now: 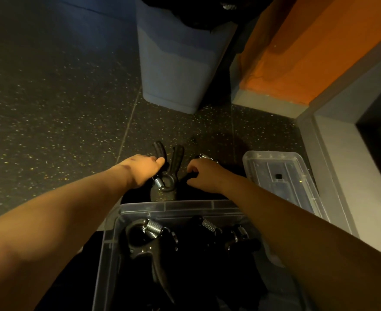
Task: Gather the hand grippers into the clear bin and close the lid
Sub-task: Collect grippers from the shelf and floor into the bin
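on the floor [72, 108] just past the clear bin's [178, 206] far rim, left hand [143, 170] grips one handle of a hand gripper [172, 163]. right hand [204, 173] curls round a second gripper [204, 156], mostly hidden. likely both go in together. other grippers [147, 239] already lie inside; lid [281, 176] lies off, right of the bin.

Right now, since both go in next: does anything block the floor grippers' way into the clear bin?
Nothing visible. The clear bin stands open, lid aside on the right; left hand and right hand hold hand grippers just beyond its rim.
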